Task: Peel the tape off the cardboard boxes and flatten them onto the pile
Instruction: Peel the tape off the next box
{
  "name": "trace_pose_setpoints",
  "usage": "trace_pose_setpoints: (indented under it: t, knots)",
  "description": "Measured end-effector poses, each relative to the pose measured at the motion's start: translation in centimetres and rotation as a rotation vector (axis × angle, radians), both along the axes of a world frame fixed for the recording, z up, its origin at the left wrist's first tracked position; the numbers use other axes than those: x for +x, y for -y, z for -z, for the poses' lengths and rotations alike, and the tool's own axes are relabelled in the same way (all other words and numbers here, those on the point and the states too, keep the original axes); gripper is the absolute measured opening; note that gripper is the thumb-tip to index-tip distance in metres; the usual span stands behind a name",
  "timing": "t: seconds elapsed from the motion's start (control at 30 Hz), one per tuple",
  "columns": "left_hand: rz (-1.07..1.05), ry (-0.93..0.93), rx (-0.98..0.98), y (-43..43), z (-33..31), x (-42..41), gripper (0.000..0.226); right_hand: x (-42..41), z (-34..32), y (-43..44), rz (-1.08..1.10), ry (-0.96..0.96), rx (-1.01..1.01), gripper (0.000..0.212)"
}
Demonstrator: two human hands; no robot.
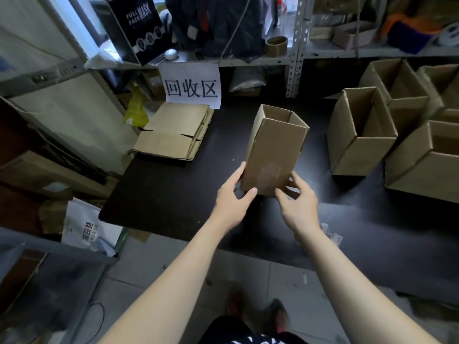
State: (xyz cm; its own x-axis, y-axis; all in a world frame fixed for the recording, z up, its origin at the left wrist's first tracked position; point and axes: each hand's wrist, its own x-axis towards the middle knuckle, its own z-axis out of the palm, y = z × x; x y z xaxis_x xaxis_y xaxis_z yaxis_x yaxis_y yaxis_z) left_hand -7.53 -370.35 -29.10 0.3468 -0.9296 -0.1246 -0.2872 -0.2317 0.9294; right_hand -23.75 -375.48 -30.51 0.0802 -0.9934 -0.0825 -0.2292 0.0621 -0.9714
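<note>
I hold a small open cardboard box (274, 150) above the black table (173, 194), its open far end tipped away from me. My left hand (233, 197) grips the near left corner, thumb on the front face. On the near right corner sits my right hand (299, 199), fingers curled around the box's bottom edge. A pile of flattened boxes (171, 132) lies at the table's back left, under a white paper sign (191, 85). Several open boxes (360, 130) stand on the right side of the table.
Metal shelving (295, 45) runs behind the table with a tape roll (276, 45), a black mask box (137, 26) and clutter. Crumpled clear tape (330, 234) lies near the table's front edge. A white bag (87, 227) sits on the floor at left.
</note>
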Motion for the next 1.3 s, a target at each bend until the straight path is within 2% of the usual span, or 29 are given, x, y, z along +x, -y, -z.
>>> trace_pose_setpoints:
  t: [0.33, 0.7, 0.83, 0.93, 1.13, 1.3]
  knots:
    - [-0.009, -0.034, -0.022, -2.3, -0.1, 3.0, 0.067, 2.5, -1.9, -2.7, 0.036, -0.150, -0.091, 0.055]
    - [0.063, -0.052, -0.020, -3.7, 0.5, 4.4, 0.064, 3.6, -1.7, -5.4, 0.154, -0.116, -0.084, 0.037]
    - [0.086, -0.018, -0.013, -3.1, -0.6, 4.3, 0.063, 3.2, -2.5, -5.2, 0.203, -0.089, -0.112, 0.026]
    - [0.079, 0.017, 0.011, -2.8, -1.0, 4.1, 0.063, 2.9, -2.8, -4.9, 0.202, -0.172, -0.119, 0.016]
    - [0.034, 0.086, -0.026, -1.7, -1.9, 3.8, 0.053, 3.3, -3.1, -4.5, 0.218, -0.254, -0.142, 0.015]
    - [0.128, 0.194, -0.070, -1.2, -1.9, 4.4, 0.044, 3.5, -2.4, -4.1, 0.174, -0.157, -0.142, 0.018]
